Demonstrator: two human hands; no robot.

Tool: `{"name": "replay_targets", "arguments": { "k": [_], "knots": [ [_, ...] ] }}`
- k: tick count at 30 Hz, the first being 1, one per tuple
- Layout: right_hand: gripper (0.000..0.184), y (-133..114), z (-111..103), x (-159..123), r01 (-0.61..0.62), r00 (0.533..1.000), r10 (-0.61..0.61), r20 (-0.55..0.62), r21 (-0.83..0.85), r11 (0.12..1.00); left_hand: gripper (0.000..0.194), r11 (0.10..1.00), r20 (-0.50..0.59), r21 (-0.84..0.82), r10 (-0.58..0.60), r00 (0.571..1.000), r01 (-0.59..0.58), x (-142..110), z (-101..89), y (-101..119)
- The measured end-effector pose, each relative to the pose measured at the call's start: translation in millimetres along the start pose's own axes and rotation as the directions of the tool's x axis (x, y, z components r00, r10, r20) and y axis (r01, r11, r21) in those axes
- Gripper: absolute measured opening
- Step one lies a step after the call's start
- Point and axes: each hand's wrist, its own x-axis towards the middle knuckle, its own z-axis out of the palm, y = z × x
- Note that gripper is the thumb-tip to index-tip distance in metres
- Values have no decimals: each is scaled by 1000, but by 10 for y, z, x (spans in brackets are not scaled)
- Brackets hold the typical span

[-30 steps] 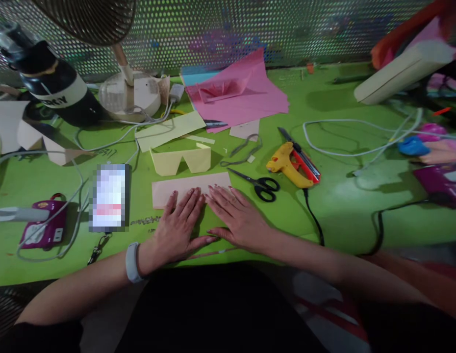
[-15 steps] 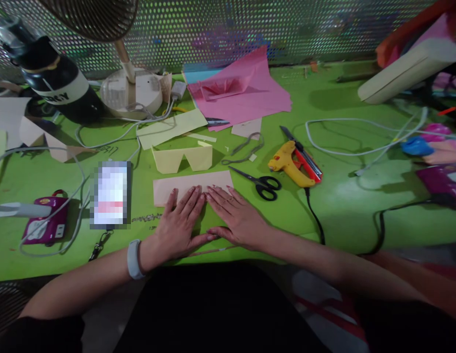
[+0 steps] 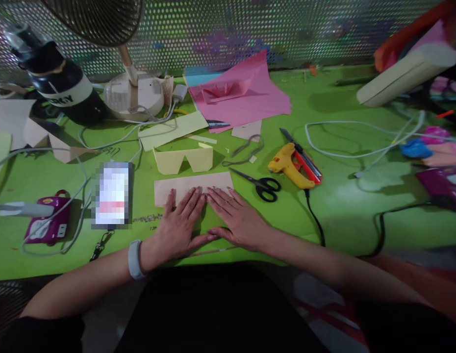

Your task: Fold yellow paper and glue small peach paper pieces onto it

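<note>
A pale pink paper strip (image 3: 193,184) lies flat on the green tabletop before me. My left hand (image 3: 178,223) rests palm down with its fingertips on the strip's lower edge, fingers stretched out. Beside it my right hand (image 3: 237,218) also lies flat, open, its fingertips on the strip's right half. The two thumbs meet or nearly meet below. Just beyond the strip stands a folded yellow paper glasses shape (image 3: 184,159). Black-handled scissors (image 3: 263,186) lie right of the strip, with a yellow hot glue gun (image 3: 289,166) and a red utility knife (image 3: 309,164) farther right.
At the left are a phone (image 3: 112,193), a purple power socket box (image 3: 47,220) with white cables and a dark bottle (image 3: 66,88). A fan (image 3: 130,93) stands at the back near pink paper sheets (image 3: 246,98). A white cable (image 3: 342,154) loops at the right.
The camera view has shifted very slightly. Both hands stay flat on the paper strip, and nothing on the table has visibly moved.
</note>
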Motion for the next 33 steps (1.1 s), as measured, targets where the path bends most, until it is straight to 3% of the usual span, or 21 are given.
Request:
{"name": "replay_targets", "arguments": {
  "k": [33],
  "knots": [
    [80,18,-4,7,-19,999,18,26,31,999,87,1000,-42,22,2,999,-1,14,7,6]
  ]
}}
